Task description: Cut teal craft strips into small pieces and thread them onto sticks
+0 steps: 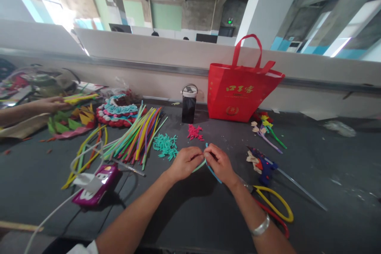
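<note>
Over the middle of the table, my left hand (187,162) and my right hand (220,163) meet with fingertips pinched together. A pale green pipe cleaner (199,166) shows below the fingers of my left hand. From my right hand's fingers a blue pipe cleaner (214,175) hangs down, and a short blue end sticks up above them. Where the two stems meet is hidden by the fingers. Just beyond lie a pile of short teal pieces (165,145) and a smaller pile of pink-red pieces (195,131). A bundle of colored pipe cleaners (139,135) lies to the left.
Right of me are yellow-and-red-handled scissors (275,202), a blue glue gun (266,168) with a clear glue stick, and pipe-cleaner flowers (264,129). A red bag (238,95) and a bottle (189,105) stand behind. Left are a purple power strip (98,186) and another person's hand (52,105).
</note>
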Available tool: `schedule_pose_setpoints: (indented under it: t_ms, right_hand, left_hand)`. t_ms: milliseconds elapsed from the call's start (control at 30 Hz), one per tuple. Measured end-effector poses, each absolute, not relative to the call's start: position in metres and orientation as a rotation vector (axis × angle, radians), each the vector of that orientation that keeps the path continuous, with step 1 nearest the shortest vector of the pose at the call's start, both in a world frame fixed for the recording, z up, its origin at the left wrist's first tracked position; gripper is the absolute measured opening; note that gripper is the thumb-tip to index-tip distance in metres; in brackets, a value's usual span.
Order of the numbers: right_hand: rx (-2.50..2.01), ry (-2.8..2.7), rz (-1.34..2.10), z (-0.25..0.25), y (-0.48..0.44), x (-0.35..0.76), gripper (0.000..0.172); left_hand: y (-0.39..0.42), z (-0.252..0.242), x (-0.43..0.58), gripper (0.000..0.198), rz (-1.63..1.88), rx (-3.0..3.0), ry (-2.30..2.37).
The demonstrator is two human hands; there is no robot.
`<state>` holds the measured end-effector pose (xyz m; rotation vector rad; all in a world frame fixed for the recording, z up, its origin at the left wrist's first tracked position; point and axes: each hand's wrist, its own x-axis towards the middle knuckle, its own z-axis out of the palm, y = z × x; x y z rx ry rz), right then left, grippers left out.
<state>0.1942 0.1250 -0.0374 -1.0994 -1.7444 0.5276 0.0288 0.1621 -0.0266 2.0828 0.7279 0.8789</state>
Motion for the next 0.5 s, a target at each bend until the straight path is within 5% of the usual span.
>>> schedule_pose_setpoints:
  t_ms: [267, 500]
  right_hand:
    - [-1.074, -1.324, 0.778, -0.047, 0.128, 0.198, 0.026]
    - [-1.083, -1.406, 0.760, -0.046, 0.126, 0.192, 0.022]
  left_hand:
    - [0.158, -0.030, 0.035, 0.028, 0.769, 1.234, 0.663]
    - [0.161, -0.030, 0.034, 0.026, 0.754, 1.058, 0.606]
